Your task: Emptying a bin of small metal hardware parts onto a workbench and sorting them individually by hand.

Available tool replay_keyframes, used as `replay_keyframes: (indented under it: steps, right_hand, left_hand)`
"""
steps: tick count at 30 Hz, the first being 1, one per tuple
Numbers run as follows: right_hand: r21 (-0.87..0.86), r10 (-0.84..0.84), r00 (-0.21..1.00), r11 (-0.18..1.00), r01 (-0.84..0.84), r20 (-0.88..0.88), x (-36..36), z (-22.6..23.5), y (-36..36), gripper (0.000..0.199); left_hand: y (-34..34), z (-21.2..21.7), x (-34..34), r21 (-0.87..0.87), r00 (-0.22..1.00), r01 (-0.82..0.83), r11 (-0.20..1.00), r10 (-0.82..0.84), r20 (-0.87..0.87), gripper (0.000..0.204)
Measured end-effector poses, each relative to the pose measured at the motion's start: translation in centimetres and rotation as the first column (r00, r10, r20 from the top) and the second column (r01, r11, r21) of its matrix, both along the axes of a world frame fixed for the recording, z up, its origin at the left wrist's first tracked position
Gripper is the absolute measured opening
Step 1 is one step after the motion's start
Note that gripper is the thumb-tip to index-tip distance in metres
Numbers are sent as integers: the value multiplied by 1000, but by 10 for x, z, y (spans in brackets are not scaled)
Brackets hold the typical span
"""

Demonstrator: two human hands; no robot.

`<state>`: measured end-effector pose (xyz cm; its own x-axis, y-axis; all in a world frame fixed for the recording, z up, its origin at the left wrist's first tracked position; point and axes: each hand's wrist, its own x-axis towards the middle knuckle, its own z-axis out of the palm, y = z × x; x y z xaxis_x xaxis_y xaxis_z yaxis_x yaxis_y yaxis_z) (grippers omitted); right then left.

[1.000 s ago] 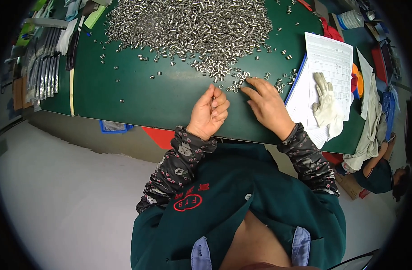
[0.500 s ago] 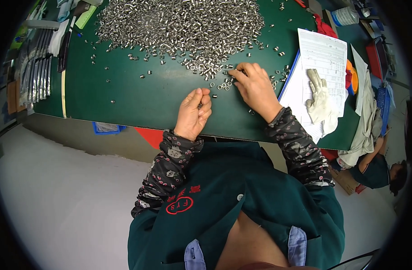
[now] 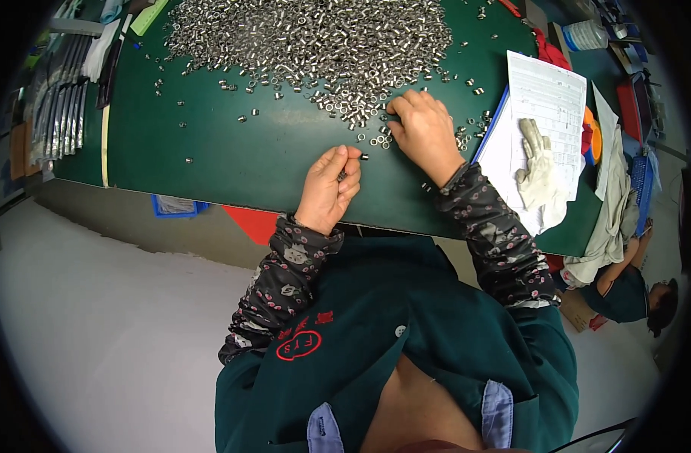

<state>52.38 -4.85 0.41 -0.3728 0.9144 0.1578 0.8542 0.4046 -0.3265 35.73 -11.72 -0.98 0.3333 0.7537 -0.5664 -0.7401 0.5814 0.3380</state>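
A large heap of small shiny metal rings (image 3: 307, 45) is spread over the far part of the green table (image 3: 232, 162). My left hand (image 3: 332, 189) is closed palm-up near the table's front edge, with a bit of metal showing between its curled fingers. One short ring (image 3: 364, 157) lies by its fingertips. To the right, my right hand (image 3: 427, 134) rests palm-down at the heap's near edge. Its fingers are bent together, and whatever they hold is hidden beneath them. Several loose rings (image 3: 379, 141) lie between the two hands.
At right, printed sheets (image 3: 545, 90) on a blue-edged board carry a white glove (image 3: 539, 170). Packaged dark strips (image 3: 62, 121) lie at left. A blue basket (image 3: 178, 206) sits below the table edge. Another person (image 3: 624, 287) is at far right.
My right hand has shifted slightly up, toward the heap, with its fingers drawn closer together. My left hand stays closed, its fingertips now beside the short ring.
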Motion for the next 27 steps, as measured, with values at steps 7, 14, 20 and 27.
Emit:
replay_keyframes:
  steps: [7, 14, 20, 27]
  right_hand:
    - [36, -1, 1000, 999, 2, -23, -7, -12, 4, 6]
    - [45, 3, 993, 999, 3, -120, 8, -4, 1, 5]
    - [-40, 106, 950, 992, -124, -294, -3, 38, -32, 9]
    - [-7, -4, 931, 1000, 1, -365, -7, 26, -28, 8]
  left_hand:
    - [-1, 1, 1, -44, 1000, -20, 999, 19, -24, 20]
    - [1, 1, 2, -15, 999, 9, 1000, -9, -33, 21]
    - [3, 6, 13, 27, 991, 111, 994, -108, -79, 22]
    - [8, 9, 14, 25, 988, 140, 990, -138, -71, 22]
